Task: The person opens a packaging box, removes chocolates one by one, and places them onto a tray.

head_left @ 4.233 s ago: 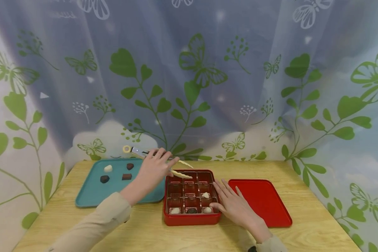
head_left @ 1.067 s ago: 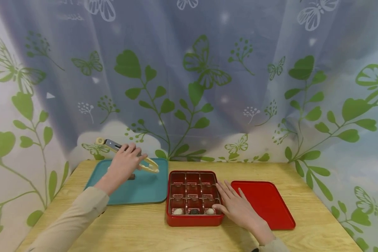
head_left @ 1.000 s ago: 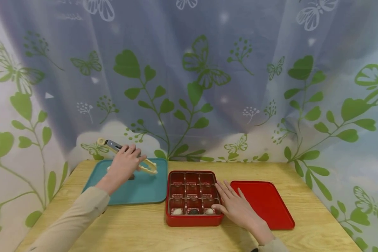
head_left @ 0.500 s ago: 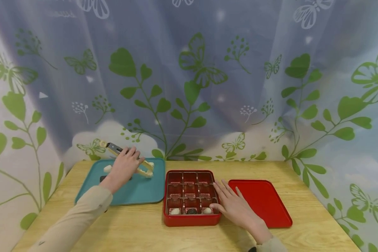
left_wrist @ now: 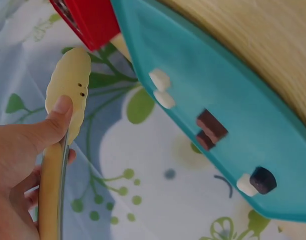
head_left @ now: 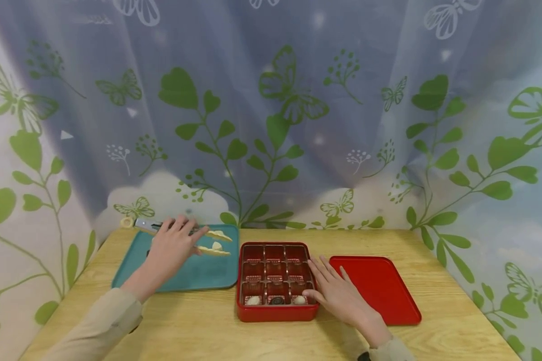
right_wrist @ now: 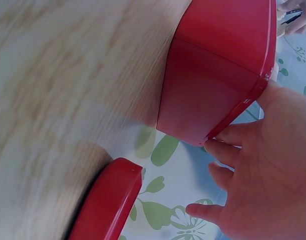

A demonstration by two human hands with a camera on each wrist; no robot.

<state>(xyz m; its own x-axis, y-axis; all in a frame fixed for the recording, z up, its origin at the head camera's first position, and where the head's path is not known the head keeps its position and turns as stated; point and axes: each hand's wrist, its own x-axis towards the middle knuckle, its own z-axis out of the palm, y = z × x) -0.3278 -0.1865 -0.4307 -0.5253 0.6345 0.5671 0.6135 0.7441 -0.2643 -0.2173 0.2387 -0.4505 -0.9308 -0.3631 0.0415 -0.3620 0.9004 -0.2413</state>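
Observation:
My left hand point(head_left: 171, 245) grips a pair of tongs point(head_left: 146, 226) with cream tips above the teal tray point(head_left: 194, 277). The tips stand apart, and in the head view a white chocolate point(head_left: 217, 245) shows between them. In the left wrist view, my thumb presses the tongs' cream arm point(left_wrist: 68, 82); two white chocolates point(left_wrist: 159, 79) lie side by side on the tray. My right hand point(head_left: 339, 291) rests with straight fingers against the right rim of the red box point(head_left: 277, 315). Two white chocolates point(head_left: 253, 300) and a dark one point(head_left: 277, 301) fill the box's front row.
Brown chocolates point(left_wrist: 211, 125), a dark chocolate point(left_wrist: 263, 180) and another white one point(left_wrist: 246, 185) sit on the tray, partly hidden by my left arm in the head view. A red lid point(head_left: 379, 291) lies right of the box. A patterned curtain point(head_left: 271, 125) hangs behind the table.
The tongs have moved left from over the box to the tray, and their tips have spread around the white chocolate. The white chocolate in the box's middle row is gone. My right hand stays put.

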